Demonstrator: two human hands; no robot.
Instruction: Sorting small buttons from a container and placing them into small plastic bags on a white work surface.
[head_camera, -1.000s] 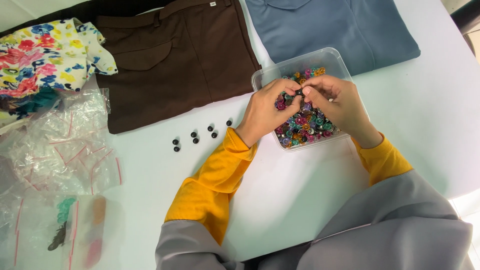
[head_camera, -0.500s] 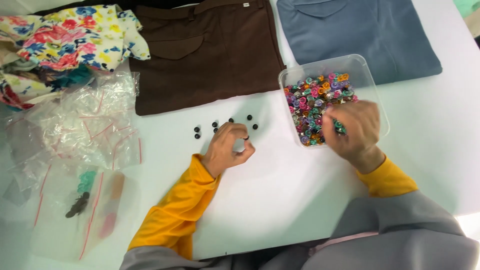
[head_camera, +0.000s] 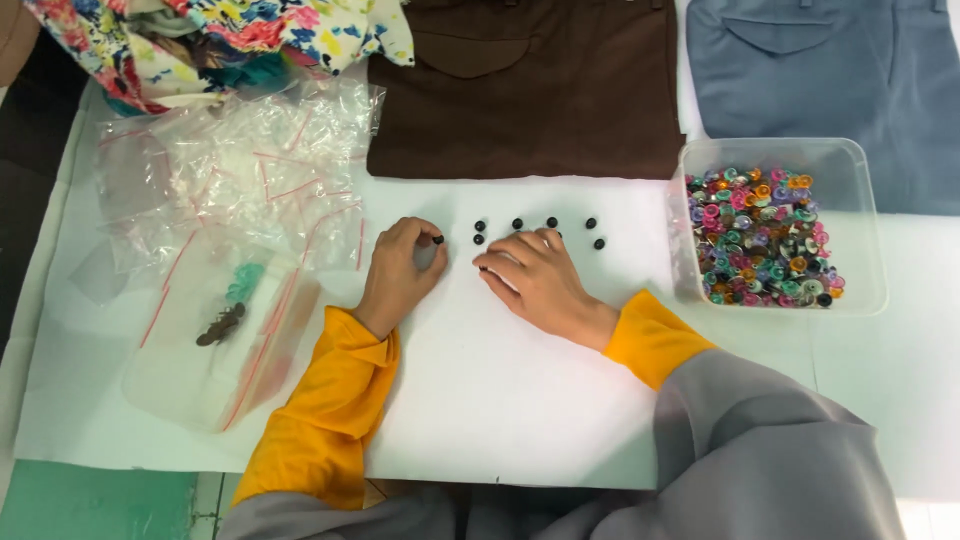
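- Fingertips (head_camera: 425, 238) of the left hand (head_camera: 400, 275) are pinched nearly closed on one small black button (head_camera: 437, 240), held just above the white table surface (head_camera: 500, 400); the remaining fingers curl loosely under the palm.
- Fingers (head_camera: 510, 262) of the right hand (head_camera: 540, 285) lie spread and flat, gripping nothing; their tips rest beside the loose black buttons (head_camera: 548, 222) scattered in a rough row just below the brown garment (head_camera: 525, 85).
- Recommended handling, as a judgement: keep the pinch light and on the button's rim, since so small and smooth a part may roll or flick away; set it down flat, apart from its neighbours, so each remains separately visible.
- Steady the row with the flat hand without sweeping it; a careless drag could push buttons toward the clear plastic tub (head_camera: 860, 230) of mixed coloured buttons at the right.
- Pose: both forearms, in yellow cuffs and grey sleeves, enter from the bottom edge and converge toward the row; the left wrist is bent inward, knuckles up; the right wrist is low, palm down.
- Clear zip bags (head_camera: 230, 200) lie well to the left, apart from both hands.
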